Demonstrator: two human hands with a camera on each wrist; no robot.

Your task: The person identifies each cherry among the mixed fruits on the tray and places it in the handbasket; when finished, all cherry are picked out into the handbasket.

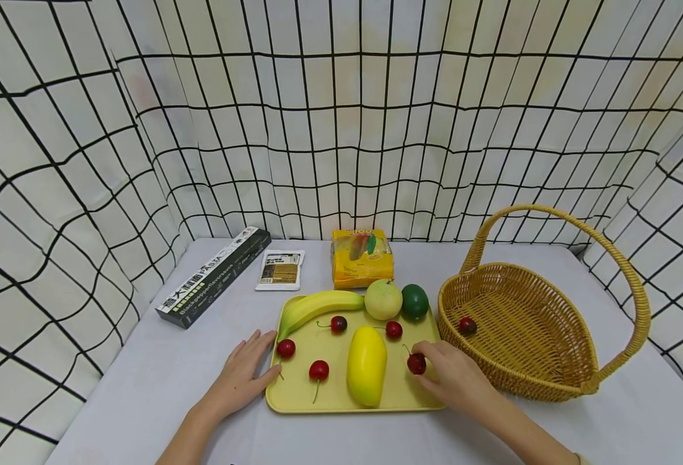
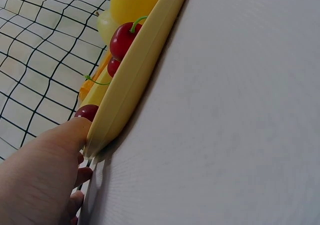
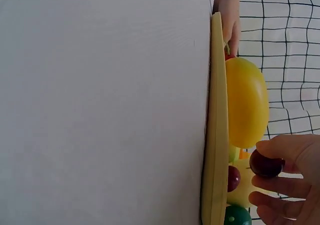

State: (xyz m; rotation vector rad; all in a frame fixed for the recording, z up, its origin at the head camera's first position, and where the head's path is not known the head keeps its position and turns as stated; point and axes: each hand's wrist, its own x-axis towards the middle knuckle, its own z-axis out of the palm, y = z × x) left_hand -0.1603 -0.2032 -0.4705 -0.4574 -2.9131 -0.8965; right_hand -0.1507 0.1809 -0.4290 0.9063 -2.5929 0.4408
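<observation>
My right hand (image 1: 457, 374) pinches a dark red cherry (image 1: 416, 363) between thumb and fingers over the right side of the yellow tray (image 1: 300, 405); the right wrist view shows this cherry (image 3: 265, 163) close up. At the tray's left edge rests my left hand (image 1: 241, 374), its thumb (image 2: 75, 132) touching the rim and holding nothing. Around the tray lie a cherry (image 1: 285, 349) near that hand, another cherry (image 1: 319, 370) in front, and two more behind. A yellow mango (image 1: 367, 366), a banana (image 1: 318, 306), a pale green round fruit (image 1: 383, 299) and a green lime (image 1: 415, 301) share the tray.
Right of the tray stands a wicker basket (image 1: 527, 384) with a tall handle, one cherry (image 1: 467, 326) inside. Behind the tray are a yellow package (image 1: 362, 259) and a small sachet (image 1: 280, 270). A black pasta box (image 1: 214, 278) lies back left. Gridded cloth walls surround the table.
</observation>
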